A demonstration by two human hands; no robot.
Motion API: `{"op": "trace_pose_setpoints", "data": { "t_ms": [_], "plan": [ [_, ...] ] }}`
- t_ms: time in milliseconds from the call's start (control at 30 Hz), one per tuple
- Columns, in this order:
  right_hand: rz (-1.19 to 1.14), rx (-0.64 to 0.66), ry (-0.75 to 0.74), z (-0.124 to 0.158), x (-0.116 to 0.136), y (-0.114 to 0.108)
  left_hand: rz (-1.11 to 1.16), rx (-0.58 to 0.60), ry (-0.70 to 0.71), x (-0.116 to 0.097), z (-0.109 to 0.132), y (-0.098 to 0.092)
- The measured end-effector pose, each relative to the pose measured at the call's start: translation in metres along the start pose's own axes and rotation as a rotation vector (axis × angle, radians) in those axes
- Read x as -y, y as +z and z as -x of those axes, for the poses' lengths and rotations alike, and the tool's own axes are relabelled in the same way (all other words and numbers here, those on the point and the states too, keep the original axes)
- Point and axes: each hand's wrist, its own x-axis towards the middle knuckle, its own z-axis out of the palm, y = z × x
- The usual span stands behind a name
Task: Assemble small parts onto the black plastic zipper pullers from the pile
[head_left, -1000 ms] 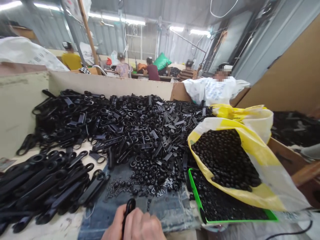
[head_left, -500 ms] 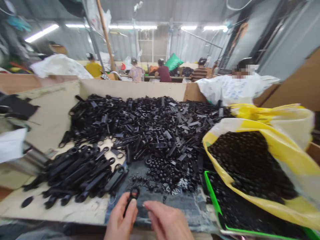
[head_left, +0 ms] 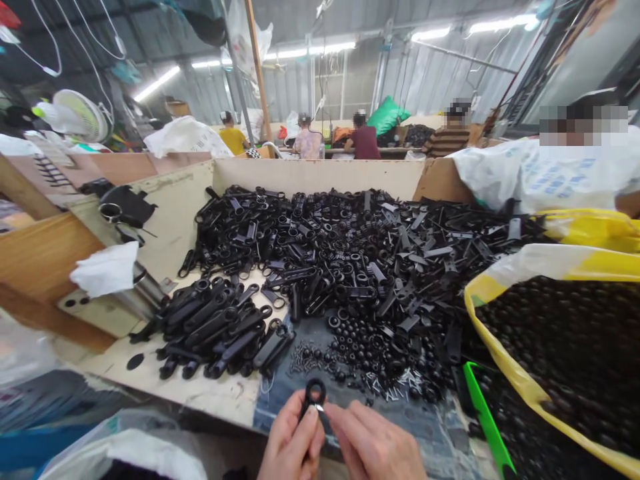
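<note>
My left hand [head_left: 295,437] is closed around a black plastic ring-ended part [head_left: 315,389], its ring pointing up and away from me. The rest of that part is hidden by the fingers. Close against its right side, my right hand [head_left: 375,440] pinches a small silvery piece [head_left: 320,407] just below the ring; its exact kind is too small to make out. Just beyond the hands lie small metal pins [head_left: 395,385], tiny screws [head_left: 307,357] and round black beads [head_left: 355,340] on a dark blue cloth [head_left: 290,400].
Behind is a heap of black plastic parts [head_left: 320,233]. Long black handles [head_left: 215,327] lie stacked at left, near a metal cylinder [head_left: 145,293]. At right stand a yellow-white sack [head_left: 480,320] of black beads and a green-edged tray [head_left: 487,420]. Several people sit farther back.
The view has swung left, so everything sits farther right. My right fingertips have come from beside the ring-ended part to touching it, bringing the silvery piece against it.
</note>
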Motion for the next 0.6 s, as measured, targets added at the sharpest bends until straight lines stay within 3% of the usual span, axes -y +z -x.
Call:
{"op": "trace_pose_setpoints", "data": {
  "t_ms": [300,600],
  "plan": [
    [0.144,0.175,-0.053,0.006,-0.006,0.005,0.005,-0.047,-0.076,0.012,-0.001,0.001],
    [0.132,0.316,0.132,-0.001,0.000,0.006,-0.017,-0.049,0.010,0.028,-0.013,0.001]
  ]
}}
